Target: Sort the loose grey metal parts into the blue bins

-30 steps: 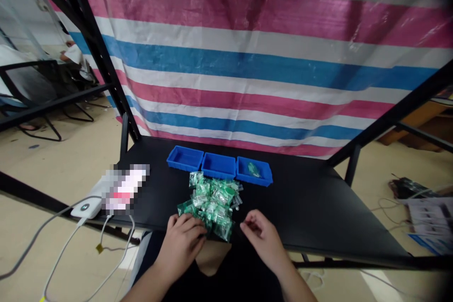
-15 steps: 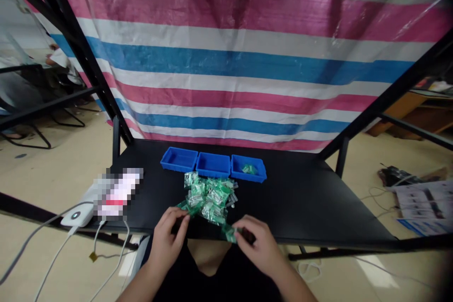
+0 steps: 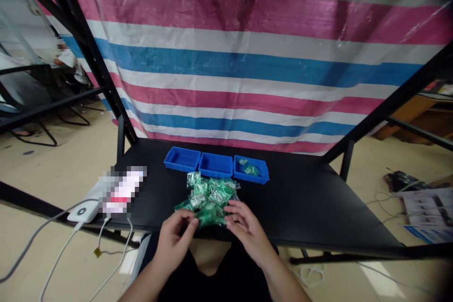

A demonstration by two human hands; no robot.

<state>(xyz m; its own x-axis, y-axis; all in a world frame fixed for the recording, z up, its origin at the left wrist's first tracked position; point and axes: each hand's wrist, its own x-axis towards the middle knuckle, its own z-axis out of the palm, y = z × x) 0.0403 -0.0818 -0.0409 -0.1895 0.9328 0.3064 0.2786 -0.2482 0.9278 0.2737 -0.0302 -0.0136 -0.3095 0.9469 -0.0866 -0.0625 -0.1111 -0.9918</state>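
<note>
A small green plastic bag is stretched between my hands at the near side of a heap. My left hand pinches its left end between thumb and fingers. At the other end, the thumb and curled fingers of my right hand close on the edge of the bag. Just beyond lies the heap of clear and green packets, with small metallic-looking contents too small to name. Behind it stand three blue bins in a row. The right bin contains a few green packets.
The left bin and middle bin stand beside it on the black table. A blurred-out phone-like object and a white device with cables lie at the left. A striped sheet hangs behind.
My right hand has moved up and inward, closer to my left hand, and the green bag now spans both. Another small packet shows in the right bin. The view has shifted slightly.
</note>
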